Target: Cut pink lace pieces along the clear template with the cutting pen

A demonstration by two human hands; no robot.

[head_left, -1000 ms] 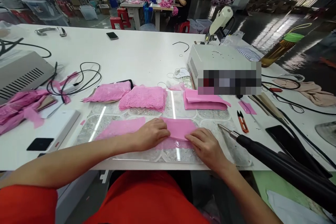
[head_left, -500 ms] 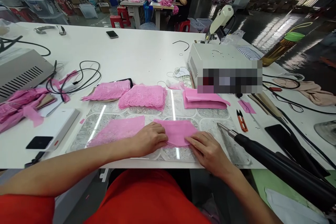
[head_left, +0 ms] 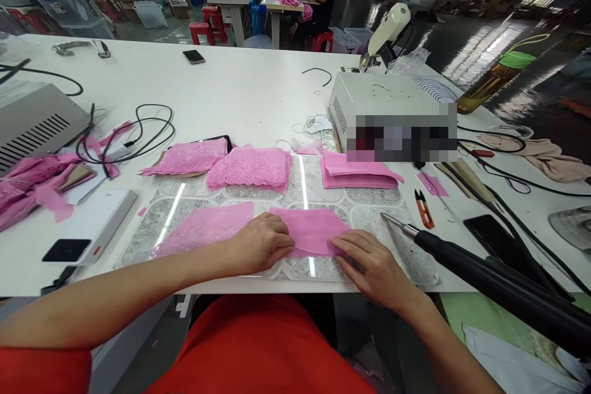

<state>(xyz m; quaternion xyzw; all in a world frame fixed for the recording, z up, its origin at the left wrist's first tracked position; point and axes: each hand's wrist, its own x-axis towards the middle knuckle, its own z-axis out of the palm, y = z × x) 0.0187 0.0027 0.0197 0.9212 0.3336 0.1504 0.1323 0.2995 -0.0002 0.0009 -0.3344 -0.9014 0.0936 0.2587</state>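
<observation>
A plain pink fabric piece (head_left: 314, 229) lies on a patterned glass work mat (head_left: 373, 212) at the table's near edge. My left hand (head_left: 261, 241) pinches its left edge, fingers curled, where it meets a pink lace strip (head_left: 203, 228). My right hand (head_left: 372, 261) presses down on the piece's lower right corner with closed fingers. Both forearms reach in from the bottom of the view.
Behind the mat lie two pink lace stacks (head_left: 249, 167), a pile of plain pink pieces (head_left: 357, 171) and a white machine box (head_left: 383, 104). A black heat tool (head_left: 484, 280) and orange snips (head_left: 422, 208) sit right. Cables, a grey box (head_left: 32, 123) and phones are left. A person sews far back.
My hands have flattened the pink piece: its curved lower edge now lies straight. My right hand slid slightly right and nearer along that edge; the left hand barely moved.
</observation>
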